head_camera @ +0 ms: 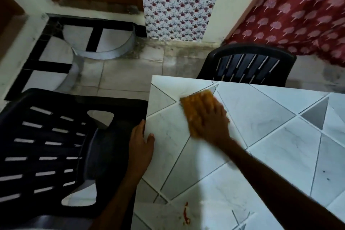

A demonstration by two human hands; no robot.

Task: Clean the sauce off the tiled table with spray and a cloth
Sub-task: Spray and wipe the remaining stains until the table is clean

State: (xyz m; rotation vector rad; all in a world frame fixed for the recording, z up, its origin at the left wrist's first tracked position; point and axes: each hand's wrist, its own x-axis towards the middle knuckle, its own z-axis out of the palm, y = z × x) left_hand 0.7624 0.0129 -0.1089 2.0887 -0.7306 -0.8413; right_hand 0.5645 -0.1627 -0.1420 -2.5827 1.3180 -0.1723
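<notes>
Your right hand [209,119] presses flat, fingers spread, on the blurred orange cloth [196,106]; red sauce [186,213] streaks the tiles nearer you; left hand [141,145] grips the table [280,145] edge

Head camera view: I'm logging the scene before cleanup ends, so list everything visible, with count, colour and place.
Tiled table: one, white with grey triangles, right half.
Cloth: one, orange, flat on the table's far corner.
Sauce smear: one, red, near table edge at the bottom.
Chairs: two, black plastic, one left of the table, one behind it.
Curtain: one, red with pale tree print, top right.
Floral panel: one, white with red print, top centre.
Spray bottle: none visible.
Left hand: gripping the table's left edge.
Right hand: pressing on the cloth, blurred.
</notes>
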